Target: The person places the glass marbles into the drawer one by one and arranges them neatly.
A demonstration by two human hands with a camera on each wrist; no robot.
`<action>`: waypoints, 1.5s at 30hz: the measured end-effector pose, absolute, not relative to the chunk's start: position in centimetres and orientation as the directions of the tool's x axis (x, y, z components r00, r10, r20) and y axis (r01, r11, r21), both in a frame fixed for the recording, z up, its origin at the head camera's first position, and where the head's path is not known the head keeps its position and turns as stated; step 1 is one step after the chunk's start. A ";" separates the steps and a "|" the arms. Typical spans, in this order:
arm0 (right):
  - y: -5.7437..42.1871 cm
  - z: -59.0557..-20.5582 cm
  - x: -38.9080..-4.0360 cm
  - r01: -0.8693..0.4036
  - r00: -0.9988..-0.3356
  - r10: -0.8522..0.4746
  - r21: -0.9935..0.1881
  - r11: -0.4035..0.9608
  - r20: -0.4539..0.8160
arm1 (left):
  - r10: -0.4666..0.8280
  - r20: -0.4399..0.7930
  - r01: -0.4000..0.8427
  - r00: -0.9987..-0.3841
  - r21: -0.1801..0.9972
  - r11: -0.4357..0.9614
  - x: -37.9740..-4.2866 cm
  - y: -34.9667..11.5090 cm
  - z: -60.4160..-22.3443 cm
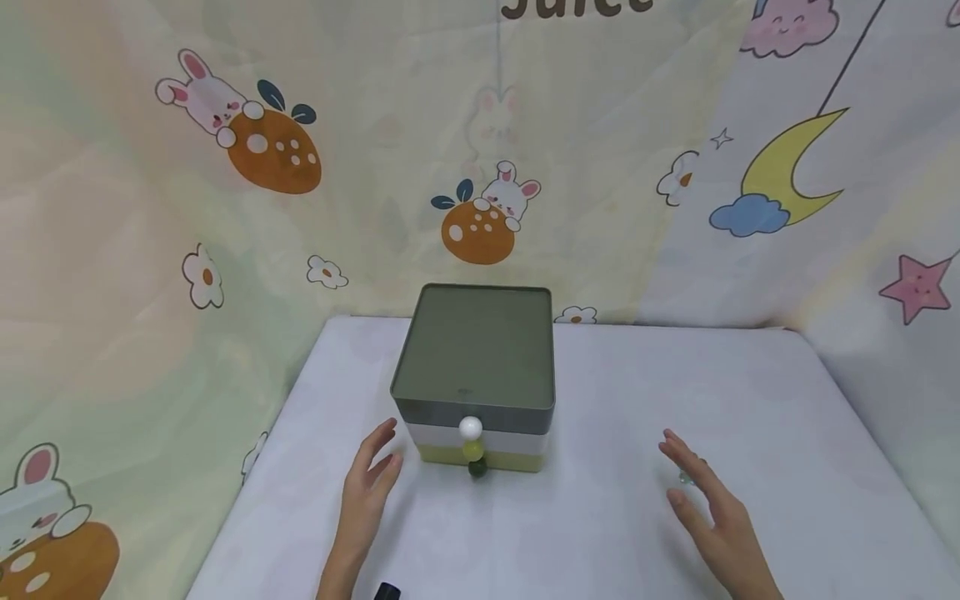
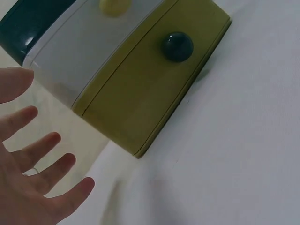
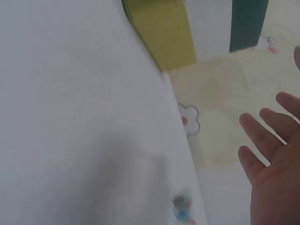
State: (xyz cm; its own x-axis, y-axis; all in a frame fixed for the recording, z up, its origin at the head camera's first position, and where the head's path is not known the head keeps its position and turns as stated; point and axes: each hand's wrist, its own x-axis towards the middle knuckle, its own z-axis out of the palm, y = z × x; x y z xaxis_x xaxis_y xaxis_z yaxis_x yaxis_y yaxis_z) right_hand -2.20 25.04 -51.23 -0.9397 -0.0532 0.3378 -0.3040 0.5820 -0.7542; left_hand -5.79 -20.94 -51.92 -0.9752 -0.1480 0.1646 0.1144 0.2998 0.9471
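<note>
A small three-tier drawer box (image 1: 474, 346) stands on the white table, with a dark green top, a white middle and an olive bottom tier. On its front are a white knob (image 1: 470, 428), a yellow knob (image 1: 472, 451) and a dark green knob (image 2: 177, 47). My left hand (image 1: 366, 492) hovers beside the box's front left corner, fingers spread and holding nothing. To the right, well apart from the box, my right hand (image 1: 716, 521) is held above the table with relaxed fingers. Partly behind it lie small, clear glassy pieces (image 3: 182, 206), blurred in the right wrist view.
A black cylindrical end (image 1: 387, 592) shows at the bottom edge near my left wrist. Behind the white tabletop (image 1: 600, 517) hangs a printed cloth (image 1: 397, 125) with rabbits and a moon, which also runs along both sides.
</note>
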 end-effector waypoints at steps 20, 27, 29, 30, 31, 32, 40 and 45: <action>15.2 -53.2 -6.2 -0.281 -0.957 -0.175 -0.894 0.349 0.233 | -0.213 0.130 0.088 -0.968 0.976 0.199 -7.6 -17.9 -53.4; 12.9 -53.5 -7.5 -0.327 -0.938 -0.216 -0.895 0.302 0.270 | -0.258 0.110 0.057 -0.960 0.977 0.207 -7.9 -17.3 -53.2; 12.3 -53.6 -7.8 -0.321 -0.940 -0.216 -0.903 0.287 0.265 | -0.258 0.107 0.052 -0.960 0.977 0.209 -8.0 -17.2 -53.2; 12.0 -53.6 -8.0 -0.314 -0.942 -0.211 -0.907 0.280 0.261 | -0.258 0.106 0.051 -0.960 0.976 0.210 -8.1 -17.1 -53.3; 11.8 -53.6 -8.1 -0.313 -0.943 -0.206 -0.909 0.276 0.263 | -0.257 0.105 0.051 -0.961 0.977 0.208 -8.2 -17.1 -53.3; 11.5 -53.7 -8.3 -0.310 -0.945 -0.194 -0.910 0.276 0.263 | -0.256 0.103 0.049 -0.961 0.977 0.208 -8.2 -17.1 -53.3; 10.5 -53.9 -9.2 -0.286 -0.958 -0.090 -0.910 0.301 0.271 | -0.258 0.100 0.046 -0.961 0.978 0.205 -8.4 -17.0 -53.0; 10.3 -53.8 -9.7 -0.267 -0.964 -0.079 -0.921 0.282 0.255 | -0.257 0.106 0.053 -0.960 0.978 0.202 -8.8 -17.0 -52.9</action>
State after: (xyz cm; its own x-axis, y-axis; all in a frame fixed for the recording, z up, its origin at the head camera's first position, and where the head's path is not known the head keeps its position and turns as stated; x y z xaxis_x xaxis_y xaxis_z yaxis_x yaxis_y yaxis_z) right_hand -9.66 10.30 -53.76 -0.9636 -0.0788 0.2553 -0.2672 0.2823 -0.9214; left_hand -8.81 -17.03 -52.89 -0.9605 -0.2575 0.1058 0.0535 0.2022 0.9779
